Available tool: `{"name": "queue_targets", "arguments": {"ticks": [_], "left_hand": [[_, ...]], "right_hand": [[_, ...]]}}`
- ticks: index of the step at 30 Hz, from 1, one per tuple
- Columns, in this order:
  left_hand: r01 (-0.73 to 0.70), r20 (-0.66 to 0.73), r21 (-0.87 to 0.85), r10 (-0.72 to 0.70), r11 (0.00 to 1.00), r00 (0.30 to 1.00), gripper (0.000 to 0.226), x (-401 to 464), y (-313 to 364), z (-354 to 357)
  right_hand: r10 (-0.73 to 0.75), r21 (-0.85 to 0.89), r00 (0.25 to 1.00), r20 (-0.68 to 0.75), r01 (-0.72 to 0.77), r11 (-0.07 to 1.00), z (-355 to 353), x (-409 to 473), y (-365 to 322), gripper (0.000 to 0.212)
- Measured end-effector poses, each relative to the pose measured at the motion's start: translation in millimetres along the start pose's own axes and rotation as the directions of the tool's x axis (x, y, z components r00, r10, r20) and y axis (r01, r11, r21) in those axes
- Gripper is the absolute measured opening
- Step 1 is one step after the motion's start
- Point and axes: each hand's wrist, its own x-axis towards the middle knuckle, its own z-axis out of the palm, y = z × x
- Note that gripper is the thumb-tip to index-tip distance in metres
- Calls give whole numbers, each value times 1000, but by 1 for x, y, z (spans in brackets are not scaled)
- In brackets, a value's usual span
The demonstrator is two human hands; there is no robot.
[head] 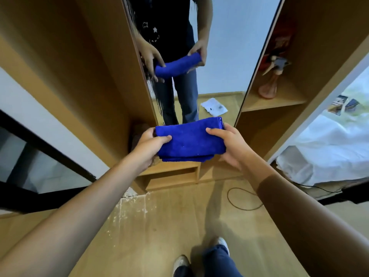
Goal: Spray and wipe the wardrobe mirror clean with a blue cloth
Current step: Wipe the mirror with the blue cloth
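Note:
A folded blue cloth [189, 139] is held flat in front of me, just below the bottom of the wardrobe mirror [223, 56]. My left hand [148, 145] grips its left edge, thumb on top. My right hand [229, 145] grips its right edge the same way. The tall narrow mirror stands between wooden wardrobe panels and reflects me holding the cloth; streaks run down its left edge. No spray bottle is clearly visible.
An open wooden shelf [279, 100] to the right of the mirror holds a pinkish object [268, 87]. A bed with white sheets [329, 148] is at the right. A thin black cable [239, 198] loops on the wooden floor, and my feet [199, 260] are below.

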Motion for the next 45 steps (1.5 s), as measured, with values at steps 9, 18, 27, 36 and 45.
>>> {"name": "queue_targets", "arguments": {"ticks": [9,18,27,36,45], "left_hand": [[-405,126,308,385,861,914,70,-25,45,59],[-638,205,401,614,657,762,89,-18,84,131],[-662,-37,-28,661,749,750,45,-14,126,133],[-241,-74,-299,229,923,971,41,-9,176,92],[-20,215,-365,105,931,971,62,-7,185,53]], "right_hand": [[-60,-165,996,-70,48,985,-3,8,-77,40],[-10,-151,994,107,26,988,-19,-1,-149,30],[-124,-282,922,367,238,929,-19,1,-174,38],[-267,-392,948,171,314,865,-10,16,-189,22],[-264,-289,942,207,317,903,-12,23,-217,25]]}}
